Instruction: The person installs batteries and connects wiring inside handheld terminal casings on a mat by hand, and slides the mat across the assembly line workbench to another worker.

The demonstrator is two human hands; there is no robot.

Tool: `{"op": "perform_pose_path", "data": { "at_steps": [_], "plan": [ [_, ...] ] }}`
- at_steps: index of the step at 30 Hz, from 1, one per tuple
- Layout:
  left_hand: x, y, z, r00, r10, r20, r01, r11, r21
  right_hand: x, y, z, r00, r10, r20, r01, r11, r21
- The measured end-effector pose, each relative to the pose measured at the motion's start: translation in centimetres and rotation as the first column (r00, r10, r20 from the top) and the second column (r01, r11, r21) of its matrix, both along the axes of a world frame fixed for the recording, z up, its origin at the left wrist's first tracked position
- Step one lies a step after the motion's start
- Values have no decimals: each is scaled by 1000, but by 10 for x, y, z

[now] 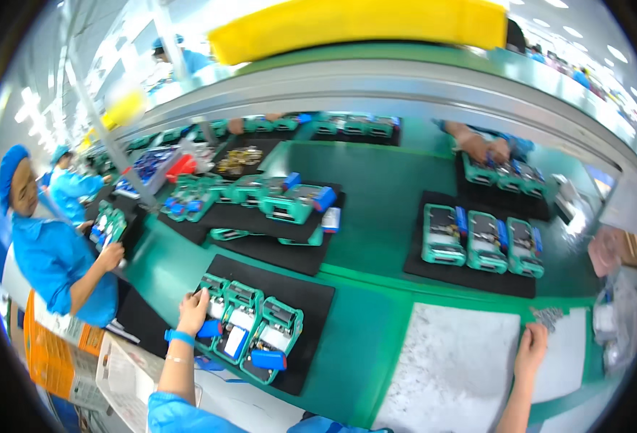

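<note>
My left hand (193, 312), with a blue band at the wrist, is at the left edge of a black mat (317, 307). Its fingers curl against the leftmost of three green plastic housings (216, 287), which hold metal and dark parts; blue cylinders (268, 360) on wires lie across them. At the right, my right hand (530, 348) rests on a pale sheet (452, 361), its fingers drawn together beside a small heap of screw-like metal pieces (547, 316). Whatever lies between those fingertips is too small to make out.
Three more housings (487, 242) occupy a mat at right; other loaded mats (257, 220) sit left of centre. Opposite, another person's hands (488, 149) work on housings. A blue-clad co-worker (66, 252) holds one at left. A metal rail (376, 79) spans the bench; a white basket (127, 375) stands below left.
</note>
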State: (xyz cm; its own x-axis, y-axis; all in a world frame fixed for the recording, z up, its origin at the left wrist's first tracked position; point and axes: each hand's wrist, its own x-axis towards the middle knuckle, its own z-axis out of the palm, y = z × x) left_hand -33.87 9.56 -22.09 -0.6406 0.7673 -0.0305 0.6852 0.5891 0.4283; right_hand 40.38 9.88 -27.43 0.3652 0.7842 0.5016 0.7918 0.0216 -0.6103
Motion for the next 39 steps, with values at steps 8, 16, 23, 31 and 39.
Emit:
{"op": "perform_pose_path", "data": {
  "at_steps": [8,16,23,31,39],
  "plan": [
    [143,-38,6,941,-334,-52,328,940,-98,-4,-3,8,858,-19,-514,37,999,24],
    [299,-49,8,800,-366,475,277,928,248,43,-38,31,909,-137,-393,83,985,-151],
    [354,-74,21,596,-511,619,341,860,380,63,-27,34,990,-84,-111,71,991,-115],
    [366,-75,39,493,-868,48,811,479,336,65,-44,36,999,-44,-6,41,974,-221],
    [410,-50,45,239,-950,-202,952,187,242,66,-36,56,989,68,128,-18,934,-356]
  ]
}}
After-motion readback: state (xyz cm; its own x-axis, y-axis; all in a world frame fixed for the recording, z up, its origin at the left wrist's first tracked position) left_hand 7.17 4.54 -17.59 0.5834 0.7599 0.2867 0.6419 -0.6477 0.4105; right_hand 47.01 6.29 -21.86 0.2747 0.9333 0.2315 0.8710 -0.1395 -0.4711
